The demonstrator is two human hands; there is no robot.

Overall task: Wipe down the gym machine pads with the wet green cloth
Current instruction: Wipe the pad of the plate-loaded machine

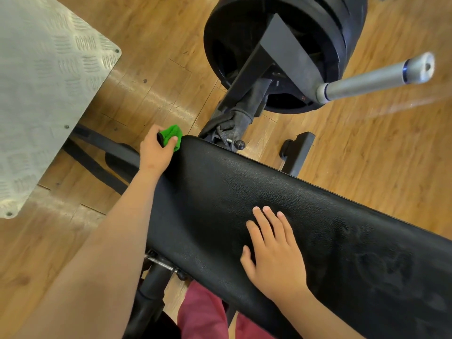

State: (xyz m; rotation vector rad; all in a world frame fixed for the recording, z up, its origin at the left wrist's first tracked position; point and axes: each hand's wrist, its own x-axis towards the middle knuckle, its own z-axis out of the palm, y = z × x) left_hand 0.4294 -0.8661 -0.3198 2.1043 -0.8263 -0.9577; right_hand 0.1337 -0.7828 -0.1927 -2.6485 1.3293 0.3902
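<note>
- The green cloth [172, 137] is bunched in the left hand [155, 152], whose fingers and thumb curl round it and hold it against the far corner of the black pad [220, 179], right at the pad's end edge.
- The pad's long axis runs from the left hand, past the right hand [274, 253], and on beyond it. Almost all of its top surface lies to the right-hand side of the cloth.
- The left hand is the one with the cloth, so a wiping stroke would likely travel along that axis toward the right hand.
- The right hand lies flat on the pad's top, palm down and fingers straight and slightly spread, holding nothing. It seems to be steadying the pad, and it sits in the cloth's likely path.
- The left arm is stretched out nearly straight, forward and across the pad's near edge, with the wrist over the pad's side.
- Beyond the left hand stand black weight plates [293, 45]. A silver bar [371, 79] juts out beyond the right hand.
</note>
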